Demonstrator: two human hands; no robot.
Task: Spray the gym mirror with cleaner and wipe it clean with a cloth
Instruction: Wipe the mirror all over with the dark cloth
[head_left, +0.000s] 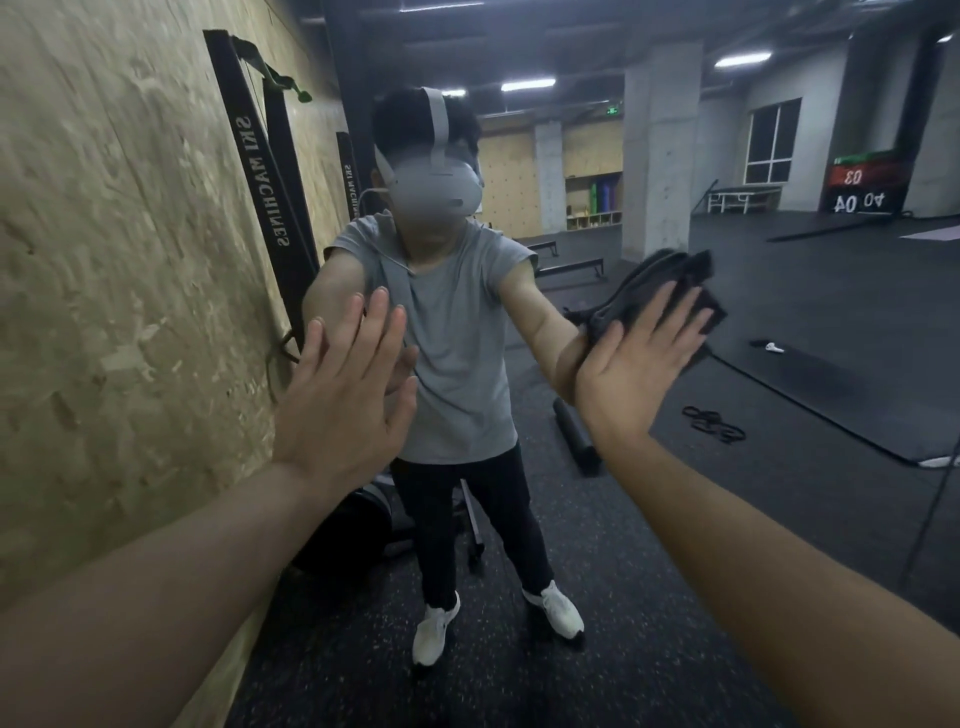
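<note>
The room was dim, lit by ceiling strip lights (529, 84) at twelve to one o'clock, which glared white. The floor (597, 597) lay in shadow. Wide-angle distortion bent the edges; the forearms at five and seven o'clock looked soft.

"SKI MACHINES" is printed in white capitals, mirror-reversed, down a black upright board (262, 171) reflected in the mirror (779, 322). The same wording is repeated in smaller letters on a second black upright (352, 176) behind it. Reversed numerals, apparently "03", "40" and "04", are shown on a scoreboard (860, 184) at far right.
</note>
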